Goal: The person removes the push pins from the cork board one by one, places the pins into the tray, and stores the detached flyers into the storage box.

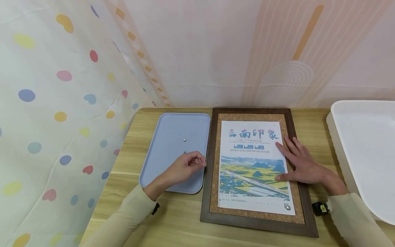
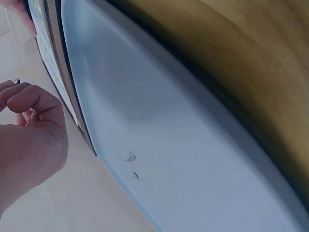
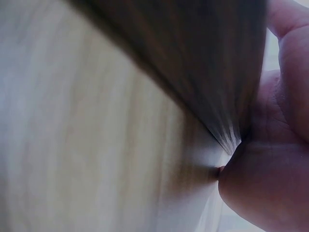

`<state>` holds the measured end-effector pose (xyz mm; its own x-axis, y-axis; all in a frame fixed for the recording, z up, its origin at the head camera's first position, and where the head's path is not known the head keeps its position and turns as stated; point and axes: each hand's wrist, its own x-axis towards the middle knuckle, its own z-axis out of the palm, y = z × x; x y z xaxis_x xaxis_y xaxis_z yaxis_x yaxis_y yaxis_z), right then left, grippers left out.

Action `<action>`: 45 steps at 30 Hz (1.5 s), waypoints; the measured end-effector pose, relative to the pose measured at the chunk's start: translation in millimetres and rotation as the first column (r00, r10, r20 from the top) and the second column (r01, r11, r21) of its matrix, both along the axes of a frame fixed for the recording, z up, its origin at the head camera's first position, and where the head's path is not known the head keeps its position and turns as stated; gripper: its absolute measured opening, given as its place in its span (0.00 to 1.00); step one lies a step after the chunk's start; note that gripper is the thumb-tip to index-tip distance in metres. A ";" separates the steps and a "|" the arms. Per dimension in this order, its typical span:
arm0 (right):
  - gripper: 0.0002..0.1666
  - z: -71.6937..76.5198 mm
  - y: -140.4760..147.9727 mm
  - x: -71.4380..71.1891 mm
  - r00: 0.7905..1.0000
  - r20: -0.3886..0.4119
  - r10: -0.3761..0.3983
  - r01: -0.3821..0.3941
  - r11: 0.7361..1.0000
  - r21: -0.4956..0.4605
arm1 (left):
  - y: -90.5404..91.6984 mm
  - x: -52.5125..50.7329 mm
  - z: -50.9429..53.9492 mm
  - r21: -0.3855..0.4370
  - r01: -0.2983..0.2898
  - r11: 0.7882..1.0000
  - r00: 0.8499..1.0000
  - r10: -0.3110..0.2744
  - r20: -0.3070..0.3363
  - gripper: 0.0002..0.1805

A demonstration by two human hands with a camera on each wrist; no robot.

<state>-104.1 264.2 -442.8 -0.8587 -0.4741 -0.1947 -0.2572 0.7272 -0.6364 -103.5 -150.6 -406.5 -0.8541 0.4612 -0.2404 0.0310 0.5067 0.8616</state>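
Observation:
A printed poster (image 1: pixel 256 171) lies on a dark-framed cork board (image 1: pixel 257 219). At its lower right corner sits a silver thumbtack (image 1: pixel 288 207). My right hand (image 1: pixel 303 166) rests with spread fingers across the poster's right edge and the frame. Over the right side of a blue tray (image 1: pixel 172 128), my left hand (image 1: pixel 185 166) has thumb and fingertips brought together. In the left wrist view a small shiny thumbtack (image 2: pixel 17 81) shows at those fingertips, its point hidden. More thumbtacks (image 2: pixel 130 157) lie loose in the tray. The right wrist view shows mostly palm and frame side.
On the right stands a large white tray (image 1: pixel 342 144) with raised walls. The wooden table (image 1: pixel 166 223) carries everything and ends at the left near a dotted cloth (image 1: pixel 61 137). Behind, a patterned curtain (image 1: pixel 210 68) hangs along the table's back edge.

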 end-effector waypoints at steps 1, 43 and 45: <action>0.70 0.2 -0.4 0.2 1.000 0.000 -0.001 0.001 1.000 0.002 | -0.7 -1.0 -1.0 -0.006 -0.011 1.000 1.000 0.011 -0.004 0.06; 0.48 7.1 -0.3 -1.9 0.991 -0.129 -0.024 0.027 0.999 0.021 | -20.3 -20.2 -3.0 -0.111 -0.230 0.967 0.973 0.231 -0.007 0.04; 0.47 7.8 -1.2 -3.3 0.988 -0.149 -0.040 0.044 0.999 0.024 | -20.9 -20.8 -2.9 -0.114 -0.231 0.966 0.973 0.232 -0.005 0.04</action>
<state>-107.4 262.9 -435.0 -0.8979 -0.4334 -0.0764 -0.3161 0.7559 -0.5733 -124.4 -171.5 -409.4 -0.9322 0.2204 -0.2870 -0.1055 0.5931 0.7982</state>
